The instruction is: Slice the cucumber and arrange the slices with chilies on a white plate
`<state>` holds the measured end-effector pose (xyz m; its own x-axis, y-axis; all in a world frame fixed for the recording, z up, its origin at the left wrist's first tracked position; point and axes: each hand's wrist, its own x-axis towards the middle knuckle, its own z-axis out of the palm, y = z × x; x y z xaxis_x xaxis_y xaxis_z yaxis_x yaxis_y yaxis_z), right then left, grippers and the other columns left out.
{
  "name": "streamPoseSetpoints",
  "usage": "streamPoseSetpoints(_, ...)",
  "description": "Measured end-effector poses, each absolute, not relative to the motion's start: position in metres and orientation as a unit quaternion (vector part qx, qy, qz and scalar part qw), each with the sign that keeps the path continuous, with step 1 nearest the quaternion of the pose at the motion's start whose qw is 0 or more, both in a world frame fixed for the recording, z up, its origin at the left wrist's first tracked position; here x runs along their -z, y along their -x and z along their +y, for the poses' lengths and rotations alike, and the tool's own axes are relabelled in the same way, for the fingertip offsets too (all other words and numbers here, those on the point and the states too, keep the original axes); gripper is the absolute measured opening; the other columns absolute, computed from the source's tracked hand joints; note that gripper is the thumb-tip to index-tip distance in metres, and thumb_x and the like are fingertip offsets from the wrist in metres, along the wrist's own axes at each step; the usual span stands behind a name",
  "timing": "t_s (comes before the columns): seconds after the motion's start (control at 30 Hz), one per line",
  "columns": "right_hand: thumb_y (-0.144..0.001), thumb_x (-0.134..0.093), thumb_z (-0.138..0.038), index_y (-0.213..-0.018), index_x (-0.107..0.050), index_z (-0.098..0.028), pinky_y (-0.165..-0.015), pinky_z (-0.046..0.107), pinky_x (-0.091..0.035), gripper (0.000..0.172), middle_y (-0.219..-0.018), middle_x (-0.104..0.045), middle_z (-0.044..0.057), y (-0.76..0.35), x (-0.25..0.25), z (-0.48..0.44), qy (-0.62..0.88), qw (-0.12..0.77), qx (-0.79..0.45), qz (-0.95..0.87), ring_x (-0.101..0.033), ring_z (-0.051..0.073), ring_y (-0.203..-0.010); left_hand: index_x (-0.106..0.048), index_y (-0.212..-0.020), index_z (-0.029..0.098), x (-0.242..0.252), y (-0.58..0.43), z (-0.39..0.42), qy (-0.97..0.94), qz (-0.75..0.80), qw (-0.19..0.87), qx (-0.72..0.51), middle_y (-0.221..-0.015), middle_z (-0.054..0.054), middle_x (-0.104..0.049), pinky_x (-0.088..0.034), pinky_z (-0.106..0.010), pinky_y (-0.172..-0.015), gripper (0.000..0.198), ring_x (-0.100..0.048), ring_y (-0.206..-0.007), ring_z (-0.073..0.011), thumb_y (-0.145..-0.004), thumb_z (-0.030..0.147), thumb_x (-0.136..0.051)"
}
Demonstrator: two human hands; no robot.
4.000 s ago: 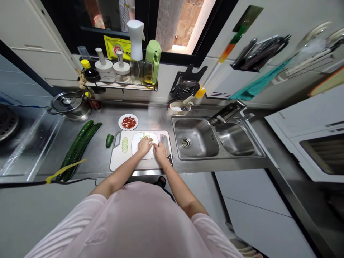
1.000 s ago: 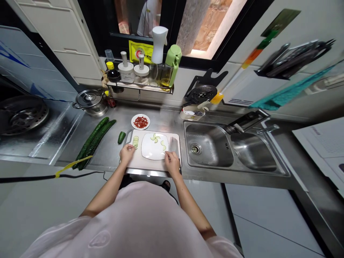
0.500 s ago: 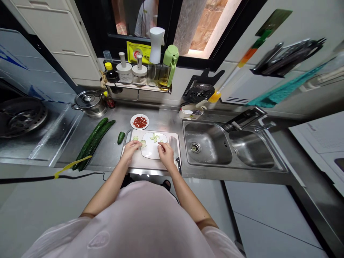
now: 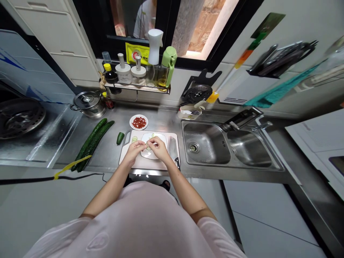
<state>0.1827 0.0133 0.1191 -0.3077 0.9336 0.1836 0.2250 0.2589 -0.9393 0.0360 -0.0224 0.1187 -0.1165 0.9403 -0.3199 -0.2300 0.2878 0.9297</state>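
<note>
Both hands meet over a white square plate [image 4: 147, 154], fingertips close together. My left hand [image 4: 135, 149] pinches a thin pale-green cucumber slice [image 4: 148, 147], partly covered by fingers. My right hand [image 4: 159, 147] is closed at the same slice, its fingertips on it. Pale green pieces on the plate are mostly hidden behind my right hand. The plate rests on a light cutting board [image 4: 131, 164]. Several cucumber rounds [image 4: 134, 138] lie at the board's upper left. A knife [image 4: 173, 146] with a black handle lies along its right side.
Left of the board are a cucumber stub [image 4: 120, 138] and two long cucumbers [image 4: 96, 139]. A small plate of red pieces [image 4: 139, 122] stands behind it. A double sink [image 4: 206, 143] is at right, a lidded pot [image 4: 89, 104] at back left. A yellow-tied black cable [image 4: 57, 176] crosses the lower left.
My right hand has moved left from the plate's right side to meet my left hand at the cucumber slice. The view has shifted slightly.
</note>
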Motion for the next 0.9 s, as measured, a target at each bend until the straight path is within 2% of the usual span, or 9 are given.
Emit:
streamPoseSetpoints(0.2, -0.079, -0.054, -0.032, -0.072, -0.059, -0.019, -0.059, 0.022, -0.041, 0.015, -0.080, -0.057, 0.002, -0.181, -0.120, 0.013, 0.422, 0.418, -0.445, -0.670, -0.054, 0.014, -0.078, -0.061, -0.072, 0.016, -0.118, -0.037, -0.022, -0.316, 0.541, 0.592, -0.507, -0.063, 0.002, -0.058, -0.032, -0.020, -0.053, 0.026, -0.048, -0.056, -0.0076, -0.056, 0.029, -0.075)
streamPoseSetpoints(0.33, -0.079, -0.054, -0.033, -0.071, -0.058, -0.019, -0.061, 0.022, -0.041, 0.016, -0.080, -0.058, 0.002, -0.183, -0.119, 0.016, 0.428, 0.423, -0.448, -0.661, -0.054, 0.014, -0.079, -0.061, -0.082, 0.017, -0.111, -0.036, -0.020, -0.274, 0.524, 0.617, -0.520, -0.071, 0.001, -0.060, -0.029, -0.017, -0.048, 0.029, -0.050, -0.056, -0.0056, -0.060, 0.032, -0.073)
streamPoseSetpoints(0.43, -0.079, -0.055, -0.033, -0.072, -0.059, -0.019, -0.063, 0.023, -0.042, 0.016, -0.081, -0.059, 0.002, -0.185, -0.118, 0.018, 0.427, 0.432, -0.452, -0.653, -0.055, 0.014, -0.080, -0.060, -0.091, 0.019, -0.106, -0.036, -0.020, -0.199, 0.502, 0.673, -0.506, -0.079, 0.000, -0.062, -0.031, -0.016, -0.047, 0.032, -0.052, -0.056, -0.0052, -0.067, 0.039, -0.068)
streamPoseSetpoints(0.57, -0.077, -0.056, -0.032, -0.071, -0.060, -0.019, -0.068, 0.025, -0.042, 0.015, -0.080, -0.059, 0.002, -0.185, -0.120, 0.021, 0.416, 0.443, -0.465, -0.644, -0.055, 0.015, -0.079, -0.058, -0.096, 0.018, -0.104, -0.040, -0.025, -0.121, 0.425, 0.801, -0.404, -0.083, -0.004, -0.064, -0.035, -0.018, -0.047, 0.040, -0.055, -0.057, -0.0088, -0.075, 0.052, -0.057)
streamPoseSetpoints(0.7, -0.078, -0.056, -0.032, -0.071, -0.060, -0.019, -0.072, 0.027, -0.043, 0.015, -0.082, -0.060, 0.002, -0.184, -0.122, 0.023, 0.407, 0.440, -0.476, -0.643, -0.055, 0.015, -0.083, -0.060, -0.093, 0.013, -0.108, -0.048, -0.031, -0.074, 0.331, 0.885, -0.318, -0.081, -0.009, -0.064, -0.039, -0.022, -0.049, 0.055, -0.057, -0.059, -0.0135, -0.077, 0.064, -0.045)
streamPoseSetpoints(0.9, -0.076, -0.057, -0.032, -0.069, -0.060, -0.019, -0.073, 0.028, -0.043, 0.015, -0.083, -0.060, 0.003, -0.183, -0.123, 0.024, 0.404, 0.437, -0.482, -0.644, -0.055, 0.016, -0.085, -0.061, -0.083, 0.014, -0.113, -0.052, -0.028, -0.061, 0.341, 0.872, -0.347, -0.073, -0.009, -0.062, -0.039, -0.024, -0.049, 0.052, -0.055, -0.055, -0.0131, -0.077, 0.063, -0.046)
